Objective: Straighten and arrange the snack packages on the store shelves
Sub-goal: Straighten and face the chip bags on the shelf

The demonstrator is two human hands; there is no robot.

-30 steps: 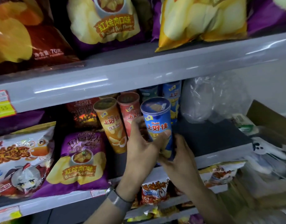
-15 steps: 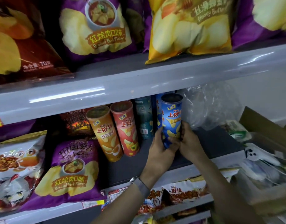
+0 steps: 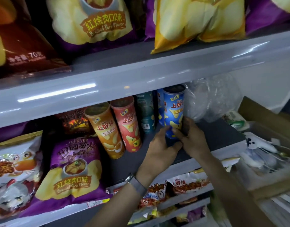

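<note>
Hands were both on the blue can when I looked at the feed. The left hand was curled round its lower left side and the right hand wrapped the lower right, thumbs close together on the front. So a proper two-handed hold, nothing loose. The can stood upright on the dark middle shelf, well back from the edge.

Right behind the grip and a bit left was a second blue can. Further left came a teal can, then a red can and an orange can, both tilted. Just right of the grip sat a crumpled clear plastic bag. Down and far left of it, a purple chip bag leaned at the shelf front. I could see a watch on the left wrist.
</note>
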